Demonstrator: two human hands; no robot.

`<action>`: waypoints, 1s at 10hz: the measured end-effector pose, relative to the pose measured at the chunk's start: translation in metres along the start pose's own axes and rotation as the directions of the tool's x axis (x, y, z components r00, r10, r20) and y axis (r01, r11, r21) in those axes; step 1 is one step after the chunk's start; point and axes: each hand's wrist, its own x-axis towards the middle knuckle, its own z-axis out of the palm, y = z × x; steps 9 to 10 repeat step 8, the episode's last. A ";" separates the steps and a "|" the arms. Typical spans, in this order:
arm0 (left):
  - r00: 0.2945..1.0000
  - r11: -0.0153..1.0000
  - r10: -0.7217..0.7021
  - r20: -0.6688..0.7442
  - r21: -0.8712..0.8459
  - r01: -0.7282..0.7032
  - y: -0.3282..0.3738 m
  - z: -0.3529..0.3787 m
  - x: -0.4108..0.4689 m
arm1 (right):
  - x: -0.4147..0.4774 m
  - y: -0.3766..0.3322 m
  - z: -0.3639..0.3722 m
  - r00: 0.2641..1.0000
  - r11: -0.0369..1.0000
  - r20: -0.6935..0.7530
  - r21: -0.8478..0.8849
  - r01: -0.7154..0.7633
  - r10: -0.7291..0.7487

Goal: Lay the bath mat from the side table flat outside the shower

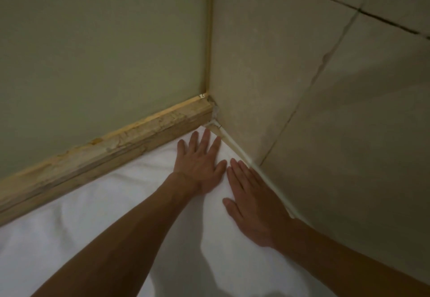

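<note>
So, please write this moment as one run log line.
phase: smoothing | bath mat: spread into corner | left hand: flat on mat | right hand: flat on mat

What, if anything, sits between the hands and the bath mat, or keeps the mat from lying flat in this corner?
Nothing visible. The left hand and right hand rest palm-down directly on the white bath mat, which reaches the wooden baseboard and the tiled wall. Only soft wrinkles remain near the hands.
</note>
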 end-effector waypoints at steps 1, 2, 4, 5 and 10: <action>1.000 1.000 -0.019 0.004 -0.005 0.019 0.000 -0.002 0.004 | -0.001 -0.001 0.001 1.000 1.000 -0.017 0.007 -0.012 0.012; 0.999 0.999 -0.040 0.001 -0.022 0.040 0.002 -0.002 0.006 | -0.002 -0.003 0.002 0.999 1.000 -0.037 0.004 -0.024 0.024; 0.999 0.999 -0.043 -0.025 -0.016 0.043 0.004 -0.001 0.001 | -0.001 -0.002 0.002 1.000 1.000 -0.013 -0.004 -0.025 0.025; 0.994 0.998 -0.054 -0.091 -0.025 0.052 0.009 0.003 -0.008 | 0.000 -0.001 0.003 1.000 1.000 -0.011 -0.014 -0.020 0.020; 0.991 0.997 0.006 -0.133 -0.078 -0.017 0.011 -0.008 -0.043 | 0.001 -0.001 -0.002 0.998 0.994 0.057 -0.109 -0.033 0.039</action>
